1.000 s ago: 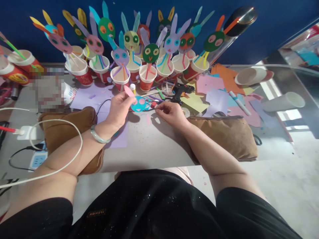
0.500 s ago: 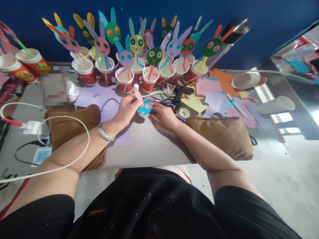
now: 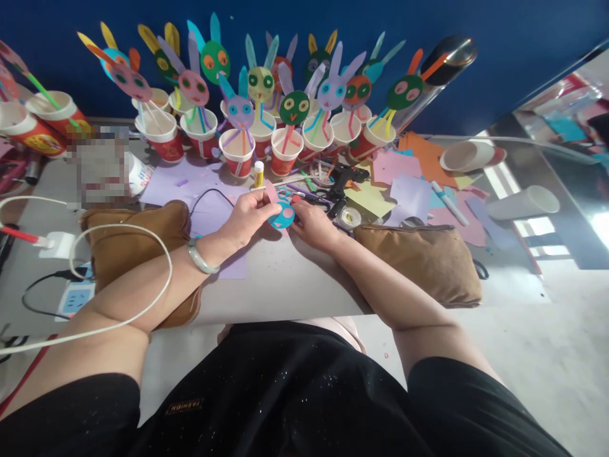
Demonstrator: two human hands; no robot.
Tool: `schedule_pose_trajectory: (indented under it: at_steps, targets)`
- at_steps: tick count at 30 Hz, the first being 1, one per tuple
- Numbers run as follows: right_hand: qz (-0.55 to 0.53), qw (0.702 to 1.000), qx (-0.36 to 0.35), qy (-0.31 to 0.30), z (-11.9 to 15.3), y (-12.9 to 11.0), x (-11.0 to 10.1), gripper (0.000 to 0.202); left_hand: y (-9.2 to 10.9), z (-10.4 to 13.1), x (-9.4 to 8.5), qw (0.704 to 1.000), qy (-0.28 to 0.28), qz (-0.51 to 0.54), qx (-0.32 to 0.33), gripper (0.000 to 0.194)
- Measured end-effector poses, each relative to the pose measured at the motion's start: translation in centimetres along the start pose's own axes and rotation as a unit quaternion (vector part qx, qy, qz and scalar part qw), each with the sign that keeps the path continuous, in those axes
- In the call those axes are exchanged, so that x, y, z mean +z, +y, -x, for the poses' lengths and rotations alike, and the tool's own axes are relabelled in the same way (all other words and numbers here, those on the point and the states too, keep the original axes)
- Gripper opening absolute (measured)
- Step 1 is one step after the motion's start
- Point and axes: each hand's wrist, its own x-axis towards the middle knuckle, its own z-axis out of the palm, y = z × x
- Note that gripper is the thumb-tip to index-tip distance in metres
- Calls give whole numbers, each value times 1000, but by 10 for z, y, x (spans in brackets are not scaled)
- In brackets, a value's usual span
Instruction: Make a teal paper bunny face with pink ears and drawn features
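Blue round paper face point(image 3: 283, 219) pinched in the left hand point(image 3: 250, 219)

And it's up over the grey counter point(image 3: 285, 279), thumb pressed on its left side, pink circles showing! Long pink paper strip point(image 3: 271, 190) poking up at the face's upper left, right by those same fingers. At the face's right edge, look, the right hand point(image 3: 313, 223), fingers curled in close; whether they grip the face, I cannot tell. Behind the face and slightly left, a yellow glue stick with a white cap point(image 3: 259, 174), standing upright! Behind it to the right, a black plastic glue gun point(image 3: 341, 183). Well behind the face, what a crowd: red-and-white paper cups point(image 3: 284, 162) bearing colourful paper rabbit heads point(image 3: 295, 106)! Left of the face, flat purple paper sheets point(image 3: 171, 184); well to its right, a brown fabric pouch point(image 3: 419, 263).
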Motion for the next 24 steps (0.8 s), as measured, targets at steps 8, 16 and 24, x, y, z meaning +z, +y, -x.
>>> schedule_pose_trajectory:
  at_steps: [8,16,24]
  targets:
    - [-37,999,11,17,-3,3,2,7,-2,0,-1,1000,1,14,6,22]
    - [-6,1000,29,8,-2,-3,0,10,-4,1,-1,999,5,33,-8,26]
    - [-155,983,40,89,5,-1,-18,11,-3,1,-1,1000,-16,26,0,22]
